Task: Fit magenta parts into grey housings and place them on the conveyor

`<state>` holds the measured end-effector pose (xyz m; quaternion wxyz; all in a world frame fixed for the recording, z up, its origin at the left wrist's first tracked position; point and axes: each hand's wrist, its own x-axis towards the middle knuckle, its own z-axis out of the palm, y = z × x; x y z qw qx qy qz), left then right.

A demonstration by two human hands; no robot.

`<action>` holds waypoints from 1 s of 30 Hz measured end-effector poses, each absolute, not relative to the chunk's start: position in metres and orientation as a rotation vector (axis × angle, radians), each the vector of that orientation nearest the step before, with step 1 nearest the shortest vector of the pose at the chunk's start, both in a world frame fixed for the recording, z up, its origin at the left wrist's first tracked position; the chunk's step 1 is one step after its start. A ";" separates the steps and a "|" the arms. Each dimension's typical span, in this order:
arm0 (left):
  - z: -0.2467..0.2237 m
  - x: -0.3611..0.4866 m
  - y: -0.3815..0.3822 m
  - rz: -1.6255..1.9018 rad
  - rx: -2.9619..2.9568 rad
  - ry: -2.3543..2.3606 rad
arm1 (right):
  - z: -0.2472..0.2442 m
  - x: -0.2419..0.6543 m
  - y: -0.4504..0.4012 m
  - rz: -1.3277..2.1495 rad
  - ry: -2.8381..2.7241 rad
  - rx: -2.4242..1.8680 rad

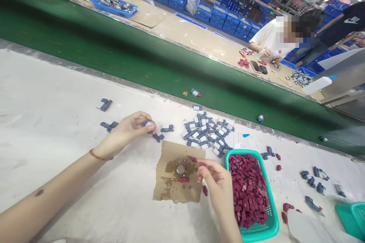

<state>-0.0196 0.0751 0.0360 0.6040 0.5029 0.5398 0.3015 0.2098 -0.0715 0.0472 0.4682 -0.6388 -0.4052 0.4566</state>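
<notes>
Leftmost, two loose blue pieces [105, 104] lie on our white desk [57, 121]. Next, our left grip [131, 129] pinches another, the held blue piece [148, 123]. On stained cardboard [164, 191] we have a round cup [180, 169] and a red piece [184, 179], with a blue pile [203, 129] beyond. Our right grip [218, 182] pinches a second red piece [193, 158] over the cardboard, just left of the green basket [274, 223] of red pieces [248, 190].
</notes>
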 end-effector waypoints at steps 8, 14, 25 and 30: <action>0.020 0.002 0.022 0.466 1.018 1.030 | 0.020 0.197 -0.061 0.949 -1.485 -1.541; 0.009 0.007 0.012 0.614 0.894 0.975 | 0.009 0.200 -0.064 0.765 -1.782 -1.560; -0.004 0.010 0.005 0.625 0.932 0.957 | 0.009 0.191 -0.063 0.600 -2.120 -1.557; -0.009 0.012 -0.001 0.627 0.898 0.946 | 0.011 0.200 -0.062 0.924 -1.729 -1.551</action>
